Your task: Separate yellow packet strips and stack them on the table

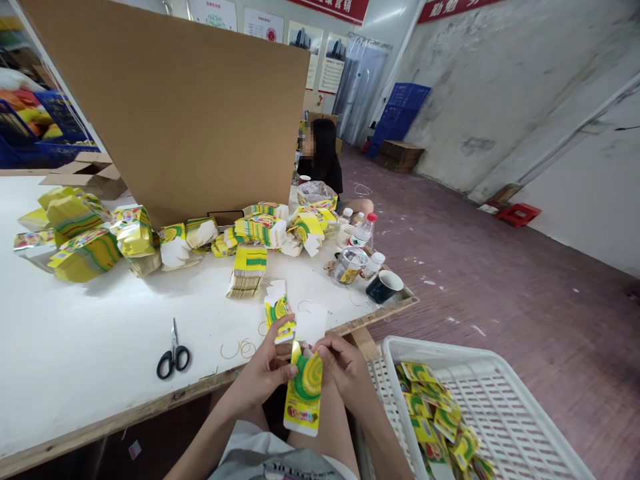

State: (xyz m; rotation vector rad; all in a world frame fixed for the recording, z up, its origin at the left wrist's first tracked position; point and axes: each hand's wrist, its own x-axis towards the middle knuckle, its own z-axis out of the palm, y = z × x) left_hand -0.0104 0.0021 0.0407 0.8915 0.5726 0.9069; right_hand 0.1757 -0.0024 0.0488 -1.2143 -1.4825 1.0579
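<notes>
My left hand and my right hand both pinch the upper part of a flat yellow and green printed carton, held upright over my lap just past the table's front edge. Its white flap sticks up above my fingers. Another folded carton lies on the white table just beyond my left hand. Rubber bands lie loose near it.
Black scissors lie left of my hands. Bundles of the same cartons line the table before a tall cardboard sheet. A white plastic crate at my right holds several cartons. Bottles, a jar and a cup stand at the table's corner. Another person sits beyond.
</notes>
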